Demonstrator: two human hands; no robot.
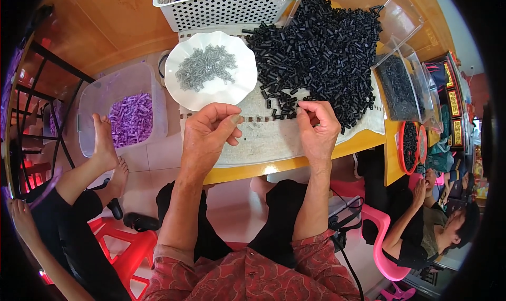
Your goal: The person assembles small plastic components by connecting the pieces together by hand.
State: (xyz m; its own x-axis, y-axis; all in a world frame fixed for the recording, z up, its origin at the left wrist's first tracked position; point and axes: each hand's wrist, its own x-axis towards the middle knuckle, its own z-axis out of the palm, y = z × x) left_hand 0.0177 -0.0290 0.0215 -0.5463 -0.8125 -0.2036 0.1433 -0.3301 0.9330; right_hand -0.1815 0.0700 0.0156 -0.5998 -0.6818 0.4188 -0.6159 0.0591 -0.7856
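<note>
Seen from above, a person in a patterned red shirt sits at six o'clock before a yellow tabletop (237, 173) covered by a pale cloth (258, 151). Both bare hands are raised over the near part of the cloth. The left hand (206, 135) lies toward seven o'clock, its thumb and forefinger drawn together in a pinch; the right hand (320, 135) lies toward five, its thumb and forefinger similarly curled. Whether the fingers of either hand grip a piece, I cannot tell; the tips are too small to read.

At eleven o'clock, just beyond the left hand, a white wavy-rimmed plate (240, 87) holds small clear pieces (208, 69). From twelve to two, a large heap of short black pieces (329, 53) spreads across the cloth, its loose edge close to the right hand. A white perforated basket (226, 16) of similar black pieces stands at twelve, behind the plate.

The step in hand looks like fine fingertip work. To do it well, I would take single pieces from the heap's thin near edge, pinch lightly, and bring the hands together over bare cloth at six, where a dropped piece is easily found.
</note>
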